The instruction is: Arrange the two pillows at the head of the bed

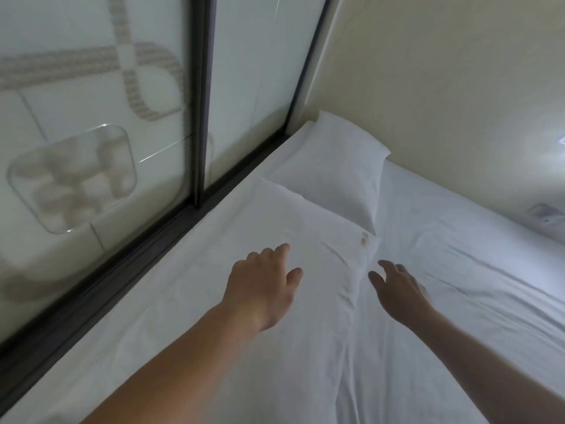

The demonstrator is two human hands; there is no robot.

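Note:
Two white pillows lie on the white bed sheet (458,270) along the glass side. The far pillow (333,172) sits in the corner against the cream wall. The near pillow (293,240) lies flatter, its far end touching the far one, with a small tag at its right corner. My left hand (263,289) hovers over the near pillow's lower part, fingers spread, holding nothing. My right hand (397,292) is just right of that pillow's edge, over the sheet, fingers apart and empty.
A frosted glass partition (91,133) with a dark frame (201,96) runs along the bed's left side. The cream wall (443,87) bounds the far side. A blurred object (545,214) lies at the right edge by the wall.

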